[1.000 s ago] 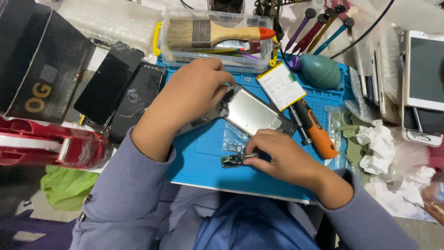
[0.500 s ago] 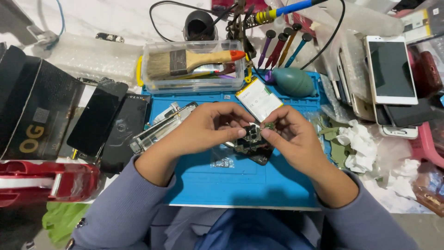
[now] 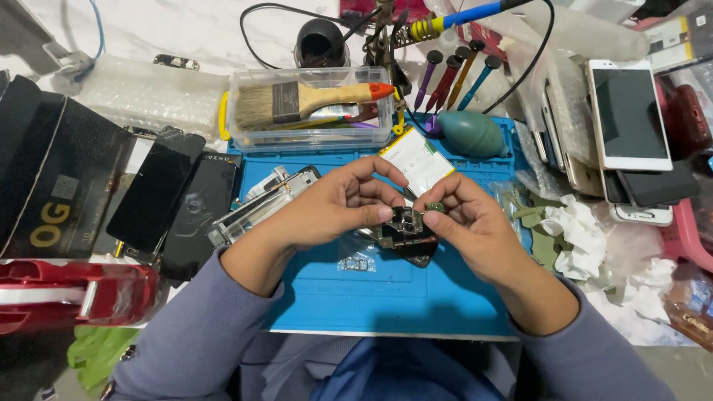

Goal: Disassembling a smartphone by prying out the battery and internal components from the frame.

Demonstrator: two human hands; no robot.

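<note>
Over the blue work mat (image 3: pixel 327 297), approx. centre, we find both hands raised and meeting on one small part. Left hand (image 3: pixel 327 212) and right hand (image 3: pixel 468 223) each pinch a dark circuit board (image 3: pixel 405 226) between thumb and fingertips, left at its near-left edge, right at its top-right corner. We judge the two-sided grip keeps the board level and off the mat for close viewing; the head cam looks straight down on it. A stripped phone frame (image 3: pixel 260 208) lies on the mat just beside the left wrist, a flat white battery (image 3: pixel 417 160) sits behind the fingers, both within easy reach. A clear plastic box (image 3: pixel 312 111) with a paintbrush (image 3: pixel 312 100) lying across it stands at the mat's far edge, a green air blower (image 3: pixel 471 134) to its right.

Not verifiable: the board's underside and most of its lower half, covered by fingers; whether the small green piece at the right fingertips is attached to the board or separate. A small clear bag (image 3: pixel 356 261) below the hands holds bits too small to identify. A red object (image 3: pixel 74 293) at left is cut off by the frame.
</note>
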